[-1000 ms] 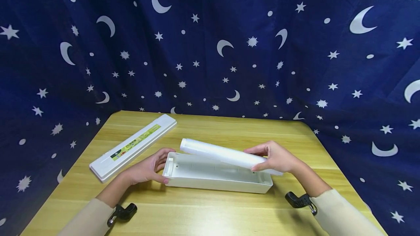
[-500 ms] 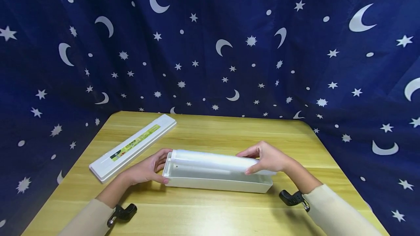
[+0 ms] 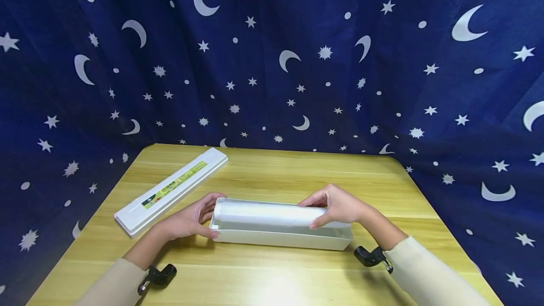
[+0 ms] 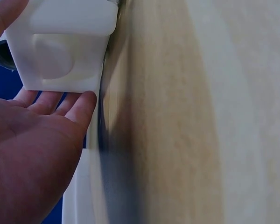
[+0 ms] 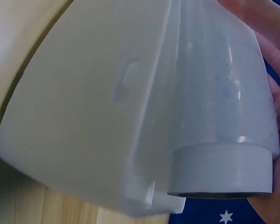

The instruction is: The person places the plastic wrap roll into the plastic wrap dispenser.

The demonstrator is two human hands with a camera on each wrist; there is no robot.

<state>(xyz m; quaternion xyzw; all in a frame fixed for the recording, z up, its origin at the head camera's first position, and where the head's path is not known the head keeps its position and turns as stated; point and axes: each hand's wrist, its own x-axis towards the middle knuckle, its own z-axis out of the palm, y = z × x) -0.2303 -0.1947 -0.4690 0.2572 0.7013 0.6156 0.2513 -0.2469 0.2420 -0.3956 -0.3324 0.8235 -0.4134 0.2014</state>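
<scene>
A long white open box [image 3: 280,239] lies across the middle of the table. My left hand [image 3: 187,218] grips its left end, thumb at the front corner and fingers round the back; the left wrist view shows the box's end wall [image 4: 60,60] between thumb and fingertips. In my right hand [image 3: 340,204] is a roll of plastic wrap [image 3: 263,212], held near its right end from above. The roll's left end sits down inside the box, while its right end is at the rim. The right wrist view shows the roll's core end [image 5: 219,170] beside the box wall [image 5: 84,102].
A long white lid [image 3: 172,191] with a yellow-green label lies at an angle on the left of the wooden table [image 3: 276,273]. A dark blue curtain [image 3: 272,60] with moons and stars hangs behind the table's far edge.
My right hand has moved left and lowered the roll of plastic wrap from above the box into its left part. The left hand keeps its grip on the box end.
</scene>
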